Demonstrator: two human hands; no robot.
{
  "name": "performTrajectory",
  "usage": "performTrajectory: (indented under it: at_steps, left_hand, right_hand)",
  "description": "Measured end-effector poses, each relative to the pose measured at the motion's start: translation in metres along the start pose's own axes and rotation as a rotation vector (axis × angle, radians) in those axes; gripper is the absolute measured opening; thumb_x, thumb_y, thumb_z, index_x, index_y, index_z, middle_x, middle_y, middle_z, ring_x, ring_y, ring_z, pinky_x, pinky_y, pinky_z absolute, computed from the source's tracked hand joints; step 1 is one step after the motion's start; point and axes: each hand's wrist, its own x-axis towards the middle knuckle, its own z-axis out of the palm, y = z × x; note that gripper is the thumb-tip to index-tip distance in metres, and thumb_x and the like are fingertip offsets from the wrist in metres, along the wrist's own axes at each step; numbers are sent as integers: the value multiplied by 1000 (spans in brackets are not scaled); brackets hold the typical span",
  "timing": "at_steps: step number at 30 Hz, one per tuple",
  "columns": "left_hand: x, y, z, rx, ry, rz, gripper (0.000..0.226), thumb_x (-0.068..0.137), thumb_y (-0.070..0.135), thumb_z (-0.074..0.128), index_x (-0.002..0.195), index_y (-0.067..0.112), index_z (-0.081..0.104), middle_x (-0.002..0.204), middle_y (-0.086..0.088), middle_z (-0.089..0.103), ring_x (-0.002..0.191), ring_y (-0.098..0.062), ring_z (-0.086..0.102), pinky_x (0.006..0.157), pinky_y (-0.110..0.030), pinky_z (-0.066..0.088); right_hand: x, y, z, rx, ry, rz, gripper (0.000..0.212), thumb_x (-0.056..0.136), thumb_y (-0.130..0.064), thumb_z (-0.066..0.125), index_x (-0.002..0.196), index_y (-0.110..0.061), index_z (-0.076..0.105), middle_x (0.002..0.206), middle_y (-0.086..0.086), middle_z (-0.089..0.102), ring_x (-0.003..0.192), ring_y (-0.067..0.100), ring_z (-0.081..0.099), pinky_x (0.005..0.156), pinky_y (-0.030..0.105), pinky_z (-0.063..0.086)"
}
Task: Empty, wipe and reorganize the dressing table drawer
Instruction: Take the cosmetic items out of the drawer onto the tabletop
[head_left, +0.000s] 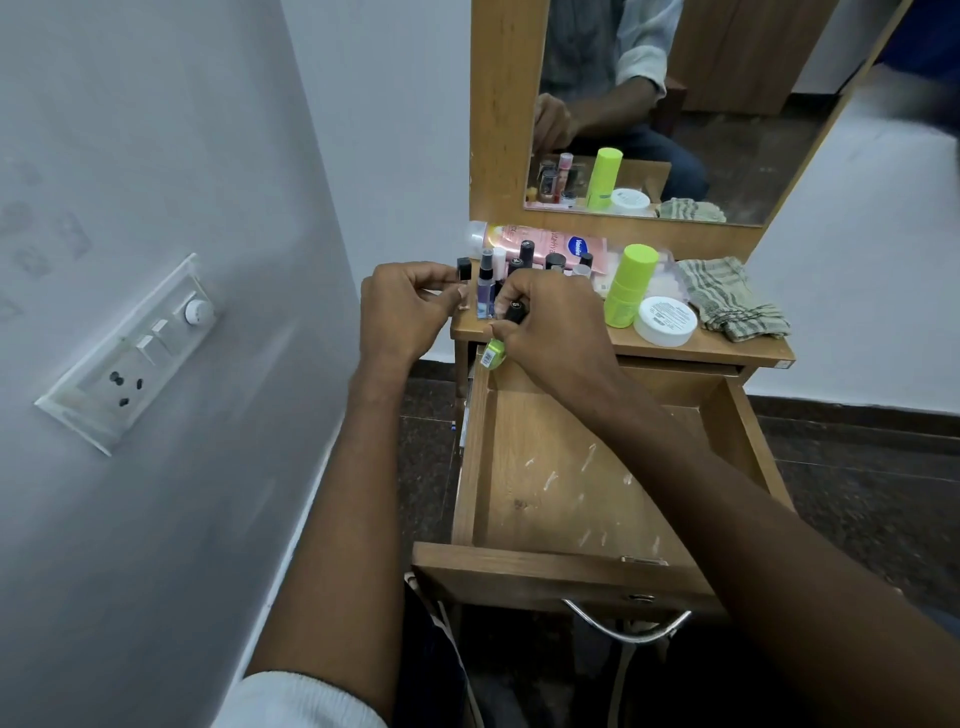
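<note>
Drawer (545, 467) bare inside, right hand (550, 332) gripping green bottle (492, 356), left hand (400, 312) pinching a small black-capped bottle (464, 270).

Small bottles (519, 270) partly hidden behind hands; labels unreadable.

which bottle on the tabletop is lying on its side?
The long pink lotion bottle with a white cap, along the back edge under the mirror. The lime-green cylindrical bottle and the small clear spray bottle with a black nozzle both stand upright.
</note>
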Motion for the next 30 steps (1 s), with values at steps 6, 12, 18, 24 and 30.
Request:
performTrajectory:
  at_steps: [6,12,18,24,30]
  left_hand:
    - [-4,3,8,2,-18,-10,25,86,20,88,111,18,85,94,13,79,81,1,76,81,-31,66]
    - [-8,4,6,-1,-33,-22,37,83,19,91,118,17,82,100,11,81,82,-4,77,85,-31,66]
    - [-29,8,2,48,153,66,35,82,10,85,115,21,82,111,10,79,77,-3,75,78,-29,65]
    - [-55,44,10,3,77,384,9,86,16,87,93,15,83,90,6,79,68,-7,71,63,-21,58]
    - [-62,57,40,173,-445,238,33,77,36,95,106,25,86,84,14,81,77,-1,74,78,-39,65]
  right_hand:
    - [0,3,-1,-27,29,-14,20,84,-16,85,83,-23,66,86,-4,70,78,10,62,65,21,47]
    - [-4,8,-7,-45,30,-27,22,84,-16,84,83,-24,64,85,-6,68,76,7,58,60,12,35]
    - [-13,20,-24,-47,59,3,20,81,-19,88,84,-19,68,83,-3,70,79,13,64,69,32,55]
    - [-21,36,-41,-78,104,49,21,77,-21,89,81,-19,68,82,-3,71,78,16,65,71,38,56]
    - [-28,60,-63,-43,162,89,29,71,-26,94,79,-16,68,61,-15,53,59,5,52,57,27,37]
